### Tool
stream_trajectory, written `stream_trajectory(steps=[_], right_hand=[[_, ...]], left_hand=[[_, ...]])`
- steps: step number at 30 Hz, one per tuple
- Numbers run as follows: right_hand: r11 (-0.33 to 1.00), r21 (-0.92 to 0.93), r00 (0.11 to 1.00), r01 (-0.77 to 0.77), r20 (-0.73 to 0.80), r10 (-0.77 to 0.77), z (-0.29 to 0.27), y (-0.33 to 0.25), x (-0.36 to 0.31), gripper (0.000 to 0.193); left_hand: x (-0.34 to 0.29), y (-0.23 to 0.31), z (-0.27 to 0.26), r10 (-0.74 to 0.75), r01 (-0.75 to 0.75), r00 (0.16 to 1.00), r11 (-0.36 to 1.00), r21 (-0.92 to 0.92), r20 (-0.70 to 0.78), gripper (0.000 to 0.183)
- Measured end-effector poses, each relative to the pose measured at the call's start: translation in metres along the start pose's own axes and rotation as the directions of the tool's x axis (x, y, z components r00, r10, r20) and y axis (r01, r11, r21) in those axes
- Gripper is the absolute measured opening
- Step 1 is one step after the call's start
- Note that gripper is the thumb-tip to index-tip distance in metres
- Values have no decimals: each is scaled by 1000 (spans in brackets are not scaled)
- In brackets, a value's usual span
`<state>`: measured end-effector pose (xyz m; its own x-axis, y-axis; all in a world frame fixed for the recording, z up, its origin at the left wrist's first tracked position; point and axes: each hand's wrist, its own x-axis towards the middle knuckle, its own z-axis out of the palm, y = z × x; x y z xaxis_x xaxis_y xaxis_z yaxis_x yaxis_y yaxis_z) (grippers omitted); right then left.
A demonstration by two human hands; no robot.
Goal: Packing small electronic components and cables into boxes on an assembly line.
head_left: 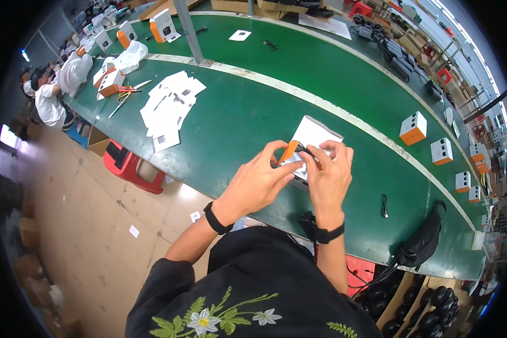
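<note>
A small open white box lies on the green bench in front of me, partly hidden by both hands. My left hand is closed, with thumb and fingers pinching an orange flap or card at the box's near left side. I cannot tell whether that piece is attached to the box. My right hand is closed around a bunched black cable over the box opening. The two thumbs nearly meet there. A second black cable lies on the bench to the right.
Spread white leaflets lie at left, near scissors and orange-white boxes. Similar boxes stand along the green belt. A black bag rests at the right edge; a red stool stands below. A person is far left.
</note>
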<state>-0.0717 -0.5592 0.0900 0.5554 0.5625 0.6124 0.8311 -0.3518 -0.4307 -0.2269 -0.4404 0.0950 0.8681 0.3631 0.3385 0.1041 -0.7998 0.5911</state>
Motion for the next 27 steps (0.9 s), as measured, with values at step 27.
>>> stream_trajectory(steps=[27], right_hand=[[969,-97,924,-227,295,246,-32,-15,7,70]], left_hand=[[60,-22,-5,287,-298,953,945,135,92,36]])
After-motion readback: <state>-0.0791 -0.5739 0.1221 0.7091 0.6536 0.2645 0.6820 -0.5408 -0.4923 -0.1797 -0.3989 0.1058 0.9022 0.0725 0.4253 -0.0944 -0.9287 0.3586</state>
